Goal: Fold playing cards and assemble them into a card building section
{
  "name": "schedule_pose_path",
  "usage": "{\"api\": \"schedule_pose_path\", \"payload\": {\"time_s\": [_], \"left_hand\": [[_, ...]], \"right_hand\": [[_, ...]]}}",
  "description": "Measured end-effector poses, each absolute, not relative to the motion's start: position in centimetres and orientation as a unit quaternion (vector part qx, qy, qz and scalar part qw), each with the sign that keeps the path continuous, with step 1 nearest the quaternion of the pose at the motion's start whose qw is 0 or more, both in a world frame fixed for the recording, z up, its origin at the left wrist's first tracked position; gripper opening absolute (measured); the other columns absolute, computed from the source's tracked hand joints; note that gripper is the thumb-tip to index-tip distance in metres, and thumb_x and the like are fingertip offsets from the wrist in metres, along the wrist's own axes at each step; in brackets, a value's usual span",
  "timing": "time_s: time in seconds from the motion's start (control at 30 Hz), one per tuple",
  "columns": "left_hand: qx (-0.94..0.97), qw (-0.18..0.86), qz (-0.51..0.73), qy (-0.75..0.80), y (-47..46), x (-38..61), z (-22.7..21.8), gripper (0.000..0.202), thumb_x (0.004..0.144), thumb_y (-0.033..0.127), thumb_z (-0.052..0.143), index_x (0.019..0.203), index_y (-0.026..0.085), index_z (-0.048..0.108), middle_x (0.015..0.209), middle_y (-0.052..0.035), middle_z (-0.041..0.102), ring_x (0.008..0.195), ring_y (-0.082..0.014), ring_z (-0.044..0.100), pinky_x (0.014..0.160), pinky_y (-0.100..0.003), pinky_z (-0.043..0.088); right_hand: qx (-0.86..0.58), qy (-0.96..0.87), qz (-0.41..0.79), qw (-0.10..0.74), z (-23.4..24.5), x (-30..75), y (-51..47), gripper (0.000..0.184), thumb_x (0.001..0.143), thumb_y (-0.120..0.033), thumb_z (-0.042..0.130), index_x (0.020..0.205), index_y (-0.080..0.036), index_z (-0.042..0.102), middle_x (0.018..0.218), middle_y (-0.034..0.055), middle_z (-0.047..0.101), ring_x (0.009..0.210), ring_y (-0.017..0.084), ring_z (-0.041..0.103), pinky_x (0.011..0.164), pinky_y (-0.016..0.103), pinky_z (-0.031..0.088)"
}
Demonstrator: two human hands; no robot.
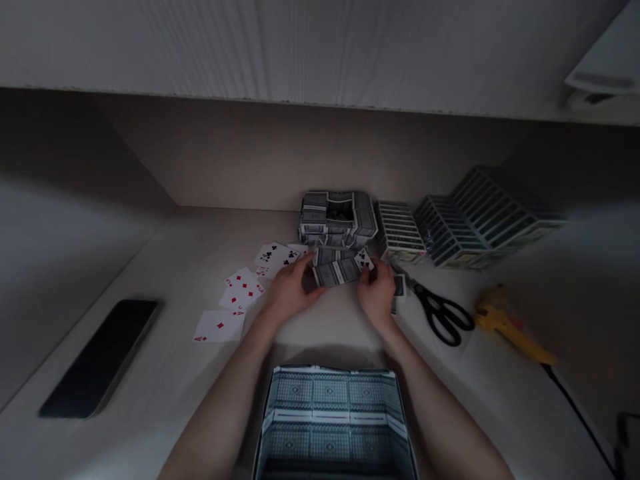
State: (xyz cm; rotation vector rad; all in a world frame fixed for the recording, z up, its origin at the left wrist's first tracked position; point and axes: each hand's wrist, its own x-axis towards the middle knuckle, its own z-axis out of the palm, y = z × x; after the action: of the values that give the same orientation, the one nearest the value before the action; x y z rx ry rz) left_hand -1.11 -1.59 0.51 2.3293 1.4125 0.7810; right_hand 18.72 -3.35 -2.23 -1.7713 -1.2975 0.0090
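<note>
Left hand [290, 288] is at mid-frame, thumb and fingers spread in a wide C around the left end of the card strip [337, 273]; can't tell how firmly it's gripping. Right hand [377, 290] is curled nearly closed at the other end, looks like a pinch on the strip. Can't tell if that pinch also takes in the black-suit card [365, 259] at the same end.

Key relation: strip sits between the hands, long axis running roughly left-right across the frame, right end a bit higher. Strip is up and right of left hand, up and left of right hand. Neither hand is clearly nearer; right fingertips overlap the strip more, left shows a dark gap inside the C.

Another patterned card piece [327, 255] shows just above the strip. Patterned card box [313, 219] is beyond that, upper center. Scissors [440, 312] lie on the tabletop [173, 267], right of right hand, apart.
</note>
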Motion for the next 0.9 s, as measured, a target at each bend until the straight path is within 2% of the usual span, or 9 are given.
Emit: {"api": "schedule_pose_path", "payload": {"time_s": [0.13,0.33,0.5,0.9], "left_hand": [[0.830,0.145,0.287,0.456,-1.8,-1.1,0.5,0.053,0.072,0.034,0.059,0.121,0.022,0.043,0.115,-0.0072,0.055,0.101,-0.0210,0.054,0.084,-0.035,0.044],[0.875,0.085,0.259,0.400,-2.2,-0.6,0.8,0.032,0.078,0.027,0.050,0.109,0.022,0.053,0.096,-0.0048,0.060,0.088,-0.0178,0.057,0.077,-0.032,0.047],[0.898,0.048,0.244,0.364,-2.5,-0.2,0.8,0.026,0.077,0.021,0.048,0.102,0.021,0.057,0.089,-0.0045,0.059,0.084,-0.0166,0.056,0.074,-0.030,0.047],[0.866,0.013,0.337,0.369,-2.0,-0.4,-0.3,0.022,0.077,0.018,0.047,0.095,0.020,0.060,0.087,-0.0046,0.060,0.082,-0.0149,0.058,0.071,-0.027,0.049]], "right_hand": [[-0.715,-0.530,0.002,0.456,-2.2,18.7,-3.3,0.029,0.074,-0.016,0.043,0.099,-0.010,0.056,0.089,0.0130,0.058,0.085,0.024,0.052,0.076,0.036,0.041],[-0.715,-0.533,-0.001,0.451,-2.0,18.5,-3.3,0.030,0.072,-0.015,0.043,0.099,-0.012,0.056,0.088,0.0119,0.056,0.082,0.023,0.051,0.074,0.035,0.041],[-0.721,-0.534,0.002,0.441,-1.9,18.4,-3.4,0.030,0.071,-0.016,0.043,0.097,-0.012,0.057,0.082,0.0093,0.054,0.074,0.021,0.050,0.070,0.033,0.041],[-0.729,-0.525,0.008,0.439,-1.9,18.4,-3.4,0.029,0.071,-0.016,0.043,0.095,-0.011,0.058,0.079,0.0085,0.052,0.070,0.020,0.048,0.068,0.033,0.040]]}}
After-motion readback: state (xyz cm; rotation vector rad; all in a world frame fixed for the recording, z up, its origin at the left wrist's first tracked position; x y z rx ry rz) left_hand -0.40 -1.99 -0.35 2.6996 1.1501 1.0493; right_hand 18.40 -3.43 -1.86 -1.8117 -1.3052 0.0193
